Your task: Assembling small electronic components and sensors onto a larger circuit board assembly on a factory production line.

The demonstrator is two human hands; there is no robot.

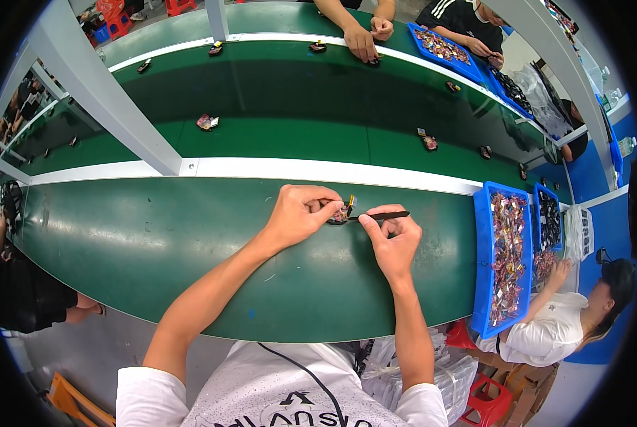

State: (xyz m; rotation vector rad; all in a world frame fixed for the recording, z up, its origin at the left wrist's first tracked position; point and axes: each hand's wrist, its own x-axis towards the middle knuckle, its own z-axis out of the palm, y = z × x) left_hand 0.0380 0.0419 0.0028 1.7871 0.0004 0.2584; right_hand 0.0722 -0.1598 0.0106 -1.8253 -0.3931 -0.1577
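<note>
Small part [342, 212] with a yellow tab sits pinched in my left hand [300, 213], just above the green bench [155, 242], steadied for tool access. Right hand [393, 238] grips black tweezers [382, 215], tip at the part. Blue tray [483, 263] of similar pieces is within reach on my right.

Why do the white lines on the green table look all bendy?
In the head view, the fisheye lens curves the straight white strip toward the dark round rim; soft glare streaks the green table; the left hand and right hand stay sharp at centre.
</note>
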